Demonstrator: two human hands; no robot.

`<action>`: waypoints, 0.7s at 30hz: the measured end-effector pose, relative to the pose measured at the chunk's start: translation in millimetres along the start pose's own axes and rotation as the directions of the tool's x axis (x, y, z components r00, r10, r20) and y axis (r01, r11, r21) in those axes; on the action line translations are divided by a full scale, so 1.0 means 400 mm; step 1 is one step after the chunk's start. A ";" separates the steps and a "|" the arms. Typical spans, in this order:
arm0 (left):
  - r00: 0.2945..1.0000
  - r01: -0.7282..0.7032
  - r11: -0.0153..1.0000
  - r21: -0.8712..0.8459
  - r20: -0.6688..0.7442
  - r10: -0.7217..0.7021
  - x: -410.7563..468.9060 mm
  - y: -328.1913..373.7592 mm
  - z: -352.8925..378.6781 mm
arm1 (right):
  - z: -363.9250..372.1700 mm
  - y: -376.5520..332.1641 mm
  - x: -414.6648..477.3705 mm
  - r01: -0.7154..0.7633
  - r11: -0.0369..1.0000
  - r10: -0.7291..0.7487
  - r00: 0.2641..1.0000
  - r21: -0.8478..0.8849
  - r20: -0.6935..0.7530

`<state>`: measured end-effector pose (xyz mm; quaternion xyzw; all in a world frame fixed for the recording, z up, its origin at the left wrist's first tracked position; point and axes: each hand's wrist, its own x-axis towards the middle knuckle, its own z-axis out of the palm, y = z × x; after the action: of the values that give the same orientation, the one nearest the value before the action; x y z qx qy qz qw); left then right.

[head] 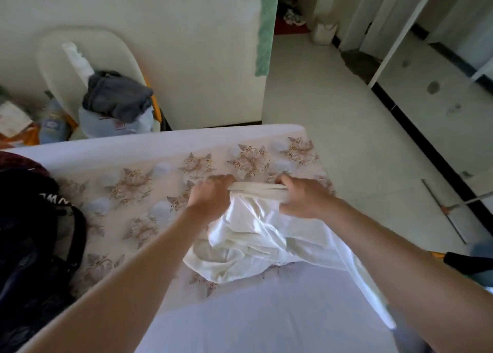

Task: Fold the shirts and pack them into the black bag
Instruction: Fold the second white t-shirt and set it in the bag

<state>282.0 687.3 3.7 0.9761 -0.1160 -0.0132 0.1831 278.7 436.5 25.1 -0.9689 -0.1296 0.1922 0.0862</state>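
A white shirt (256, 240) lies crumpled on the flower-patterned mattress (128, 192), near its right side. My left hand (210, 198) and my right hand (301, 198) both grip the shirt's far edge, which is stretched in a narrow band between them. The rest of the cloth hangs and bunches toward me, partly over the plain white sheet. The black bag (32, 235) stands at the left edge of the mattress, its strap hanging down its side; its opening is hard to make out.
A white chair (66, 51) behind the mattress holds a grey garment (117, 96) and plastic bags. To the right is tiled floor (333, 117) with a long-handled floor tool (450, 208). A dark red cloth (18, 160) shows behind the bag.
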 end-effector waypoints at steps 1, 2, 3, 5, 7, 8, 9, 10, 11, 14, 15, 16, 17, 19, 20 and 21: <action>0.999 0.000 1.000 0.030 -0.043 0.002 0.036 -0.009 -0.030 | -0.038 0.004 0.033 0.024 0.998 -0.027 0.998 -0.058 -0.050; 0.996 0.001 0.997 0.074 -0.091 0.006 0.071 -0.015 -0.060 | -0.074 0.005 0.070 0.041 0.995 -0.053 0.987 -0.088 -0.149; 0.991 0.013 0.993 0.119 -0.132 0.002 0.103 -0.021 -0.086 | -0.103 0.004 0.111 0.055 0.995 -0.077 0.956 -0.087 -0.284; 0.976 0.105 0.988 0.116 -0.203 -0.080 0.159 -0.026 -0.128 | -0.164 -0.007 0.193 0.048 0.996 -0.081 0.823 -0.073 -0.562; 0.940 0.263 0.964 -0.043 -0.212 -0.266 0.201 -0.030 -0.148 | -0.210 -0.023 0.252 -0.050 0.993 -0.042 0.688 -0.105 -0.725; 0.908 0.347 0.924 -0.158 -0.188 -0.374 0.212 -0.034 -0.149 | -0.215 -0.030 0.268 -0.107 0.988 -0.013 0.667 -0.114 -0.745; 0.873 0.418 0.868 -0.268 -0.147 -0.466 0.213 -0.037 -0.143 | -0.202 -0.033 0.276 -0.134 0.983 0.002 0.679 -0.122 -0.734; 0.849 0.459 0.817 -0.350 -0.099 -0.519 0.206 -0.041 -0.129 | -0.173 -0.033 0.278 -0.126 0.983 -0.002 0.707 -0.130 -0.707; 0.848 0.468 0.793 -0.389 -0.054 -0.527 0.187 -0.043 -0.108 | -0.132 -0.029 0.271 -0.090 0.987 -0.022 0.738 -0.132 -0.674; 0.933 0.353 0.882 -0.312 0.044 -0.358 0.096 -0.038 -0.015 | 0.013 -0.005 0.211 0.130 0.989 -0.145 0.803 -0.068 -0.578; 0.951 0.309 0.906 -0.289 0.093 -0.295 0.063 -0.033 0.019 | 0.056 0.003 0.184 0.198 0.980 -0.182 0.843 -0.022 -0.506; 0.957 0.278 0.928 -0.250 0.159 -0.244 0.031 -0.030 0.051 | 0.095 0.011 0.156 0.238 0.971 -0.204 0.889 0.034 -0.410; 0.950 0.252 0.948 -0.192 0.238 -0.204 -0.002 -0.024 0.082 | 0.127 0.016 0.128 0.239 0.967 -0.202 0.933 0.093 -0.298; 0.899 0.227 0.973 -0.043 0.394 -0.192 -0.063 -0.020 0.138 | 0.178 0.021 0.076 0.217 0.968 -0.208 0.974 0.123 -0.088; 0.863 0.215 0.976 0.023 0.463 -0.201 -0.091 -0.022 0.159 | 0.204 0.029 0.054 0.224 0.971 -0.224 0.975 0.085 -0.012; 0.837 0.207 0.977 0.056 0.508 -0.206 -0.115 -0.026 0.177 | 0.225 0.036 0.036 0.227 0.974 -0.228 0.973 0.021 0.028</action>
<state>234.6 682.3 -66.7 0.9443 -0.0545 -0.2909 0.1437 259.1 437.4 -65.0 -0.9439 -0.2393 0.1971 0.1141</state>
